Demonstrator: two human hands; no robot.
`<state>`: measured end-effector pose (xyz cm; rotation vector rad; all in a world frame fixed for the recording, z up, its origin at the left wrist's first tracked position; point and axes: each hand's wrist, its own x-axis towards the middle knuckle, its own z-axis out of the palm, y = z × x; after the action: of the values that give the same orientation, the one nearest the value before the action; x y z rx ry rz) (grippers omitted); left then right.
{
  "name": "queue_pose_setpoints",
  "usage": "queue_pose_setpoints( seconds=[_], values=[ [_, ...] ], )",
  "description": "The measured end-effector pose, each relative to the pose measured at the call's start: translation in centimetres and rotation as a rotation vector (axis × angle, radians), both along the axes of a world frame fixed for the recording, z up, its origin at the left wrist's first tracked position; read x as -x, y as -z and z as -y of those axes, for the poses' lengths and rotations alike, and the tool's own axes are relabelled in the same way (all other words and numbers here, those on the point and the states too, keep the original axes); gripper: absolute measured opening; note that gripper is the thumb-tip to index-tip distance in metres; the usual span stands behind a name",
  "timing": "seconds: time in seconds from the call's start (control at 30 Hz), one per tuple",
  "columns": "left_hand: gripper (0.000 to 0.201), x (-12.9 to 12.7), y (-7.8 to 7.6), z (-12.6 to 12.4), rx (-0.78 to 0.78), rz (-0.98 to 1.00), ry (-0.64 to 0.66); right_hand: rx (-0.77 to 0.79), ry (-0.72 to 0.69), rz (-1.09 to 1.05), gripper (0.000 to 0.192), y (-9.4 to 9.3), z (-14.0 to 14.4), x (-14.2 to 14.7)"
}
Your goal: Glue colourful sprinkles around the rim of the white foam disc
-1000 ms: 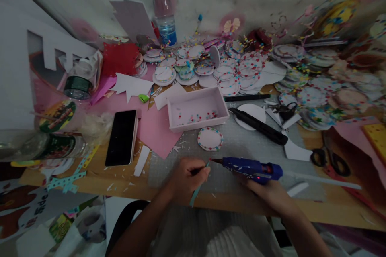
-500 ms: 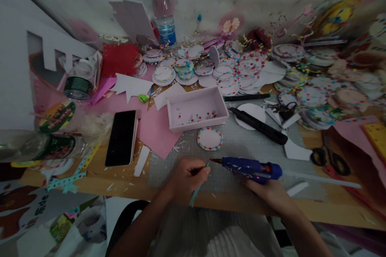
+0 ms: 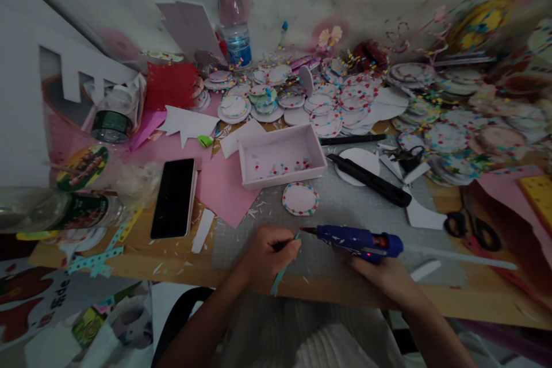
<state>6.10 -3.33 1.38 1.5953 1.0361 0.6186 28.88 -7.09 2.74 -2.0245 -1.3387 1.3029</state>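
My left hand (image 3: 276, 250) pinches a narrow teal strip (image 3: 279, 279), whose lower end hangs down near the table's front edge. In my right hand (image 3: 375, 276) is a blue hot glue gun (image 3: 357, 241) with a small red light lit; a long pale glue stick (image 3: 461, 256) sticks out of its back. The gun's nozzle touches or nearly touches the strip's upper end. Just beyond the hands lies a white disc (image 3: 301, 199) edged with coloured dots. Behind it stands a shallow white box (image 3: 282, 155) with small red and blue bits inside.
A grey cutting mat (image 3: 259, 247) lies under the hands. Right of the box are a black utility knife (image 3: 371, 179) and scissors (image 3: 470, 227). A phone (image 3: 173, 198) lies on the left. Piles of decorated discs (image 3: 321, 103) and a water bottle (image 3: 234, 23) line the wall.
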Motion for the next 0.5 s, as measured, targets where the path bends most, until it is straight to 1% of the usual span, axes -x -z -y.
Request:
queue_pose_setpoints(
  seconds=[0.13,0.3,0.5],
  values=[
    [0.039,0.05,0.09,0.02,-0.007,0.0,0.006,0.033,0.033,-0.011,0.023,-0.07,-0.04,0.02],
    [0.04,0.03,0.04,0.06,0.007,-0.004,0.002,-0.023,0.042,-0.048,0.022,0.25,0.11,0.06],
    [0.04,0.01,-0.06,0.06,0.009,0.0,-0.007,-0.024,0.055,-0.041,0.021,0.55,0.27,-0.05]
  ],
)
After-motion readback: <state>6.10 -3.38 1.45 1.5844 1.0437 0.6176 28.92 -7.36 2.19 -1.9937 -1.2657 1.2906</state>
